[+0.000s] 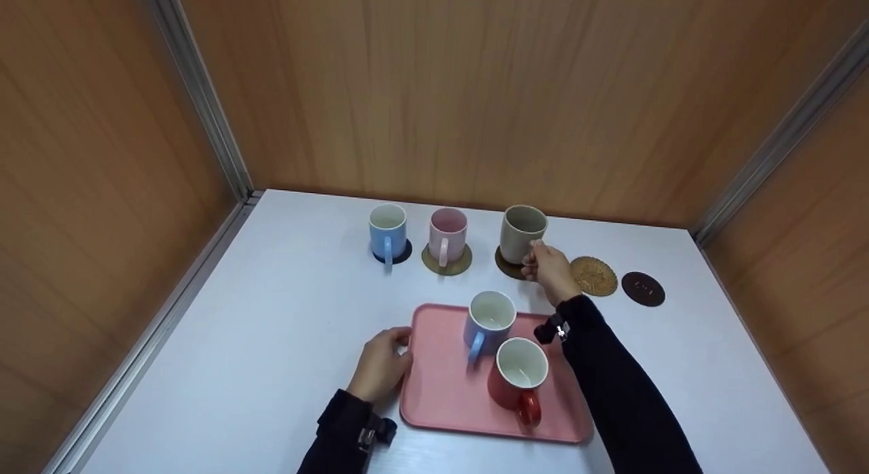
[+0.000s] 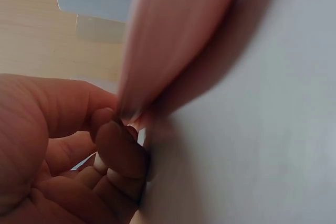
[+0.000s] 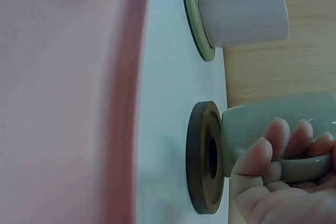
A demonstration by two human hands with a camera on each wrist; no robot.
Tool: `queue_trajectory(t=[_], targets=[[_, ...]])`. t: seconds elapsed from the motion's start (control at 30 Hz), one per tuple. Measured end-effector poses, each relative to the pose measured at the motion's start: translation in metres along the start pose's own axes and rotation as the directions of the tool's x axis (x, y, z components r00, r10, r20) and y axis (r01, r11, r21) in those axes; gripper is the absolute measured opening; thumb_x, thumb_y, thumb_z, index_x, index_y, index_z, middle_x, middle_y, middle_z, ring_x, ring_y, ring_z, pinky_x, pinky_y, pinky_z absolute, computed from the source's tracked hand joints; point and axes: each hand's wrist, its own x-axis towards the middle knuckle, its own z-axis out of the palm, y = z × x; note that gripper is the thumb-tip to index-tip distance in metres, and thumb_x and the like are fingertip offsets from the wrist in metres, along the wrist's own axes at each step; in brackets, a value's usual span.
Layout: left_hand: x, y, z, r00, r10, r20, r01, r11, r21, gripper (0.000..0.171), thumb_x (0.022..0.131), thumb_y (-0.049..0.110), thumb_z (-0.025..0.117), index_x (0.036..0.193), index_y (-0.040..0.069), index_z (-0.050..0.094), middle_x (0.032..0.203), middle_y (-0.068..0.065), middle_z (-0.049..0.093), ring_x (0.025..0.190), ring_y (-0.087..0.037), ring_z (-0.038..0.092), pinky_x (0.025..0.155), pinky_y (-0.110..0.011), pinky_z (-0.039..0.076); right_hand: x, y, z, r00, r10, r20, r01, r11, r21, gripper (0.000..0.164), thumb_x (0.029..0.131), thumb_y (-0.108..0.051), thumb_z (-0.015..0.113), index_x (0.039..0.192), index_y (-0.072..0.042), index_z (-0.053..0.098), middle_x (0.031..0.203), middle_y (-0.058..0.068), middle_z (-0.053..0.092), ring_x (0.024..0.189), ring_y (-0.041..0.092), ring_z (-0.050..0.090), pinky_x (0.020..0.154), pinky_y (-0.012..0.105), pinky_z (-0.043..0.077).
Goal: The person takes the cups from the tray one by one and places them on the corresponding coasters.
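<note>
The right hand (image 1: pixel 548 267) was curled closely about the handle side of the green mug (image 1: pixel 519 231) in the head view, at the far side of the desk (image 1: pixel 292 270). Its forearm stretched from the near right, across the right part of the pink tray (image 1: pixel 438 392). The left hand (image 1: pixel 380 367) lay low at the tray's left edge, probably to steady it against a nudge. On the tray stood a blue mug and, nearer, a red mug (image 1: pixel 512 386). Left of the green mug, a pink mug (image 1: pixel 448 233) and another blue mug (image 1: pixel 388 231) each stood on a coaster, handles facing near, presumably for easy grasping. A straw coaster (image 1: pixel 594 277) and a dark coaster (image 1: pixel 643 289) lay to the right.

In the left wrist view, the thumb and bent fingers nipped the tray's rim, leaving hardly any gap; the rim was blurred.

In the right wrist view, the fingers wrapped the handle, likely for control of the mug's tilt. Its base was at a round brown coaster (image 3: pixel 198 161), off-centre; whether it fully rested there could not be told.
</note>
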Motion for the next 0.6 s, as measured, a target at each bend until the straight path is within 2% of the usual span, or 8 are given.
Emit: queue_trajectory(t=[0.4,0.6], targets=[[0.001,0.002,0.002,1.0,-0.02,0.011,0.02,1.0,0.006,0.043,0.099,0.008,0.069,0.14,-0.001,0.065,0.122,-0.014,0.074,0.122,-0.034,0.069,0.109,-0.052,0.055,0.004,0.011,0.005,1.0,0.002,-0.026,-0.002,1.0,-0.021,0.04,0.117,-0.035,0.039,0.092,-0.008,0.054,0.09,0.0,0.062,0.076,0.011,0.063,0.071,0.024,0.053],[0.0,0.002,0.001,0.999,-0.04,0.013,0.04,0.999,0.01,0.043,0.1,0.01,0.07,0.141,0.0,0.065,0.123,-0.014,0.073,0.122,-0.034,0.069,0.109,-0.052,0.056,0.005,0.013,0.003,0.999,-0.013,-0.042,0.014,1.0,0.025,0.042,0.118,-0.035,0.037,0.09,-0.008,0.053,0.087,-0.001,0.061,0.074,0.011,0.061,0.068,0.024,0.05]])
